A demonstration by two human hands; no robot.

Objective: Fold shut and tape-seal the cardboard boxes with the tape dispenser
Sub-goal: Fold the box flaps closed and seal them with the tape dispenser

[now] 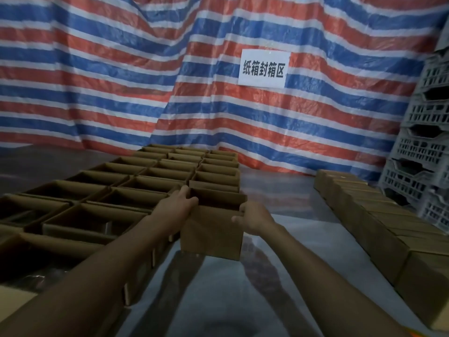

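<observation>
cardboard box (213, 232) open-topped | left hand (178, 203) grips left rim | right hand (254, 218) holds right side

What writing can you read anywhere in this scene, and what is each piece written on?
"纸箱封箱区": black characters on the white paper sign, which hangs on the striped tarp.
No other text: the held box, the open boxes, the closed boxes and the crates show none that can be read.
</observation>
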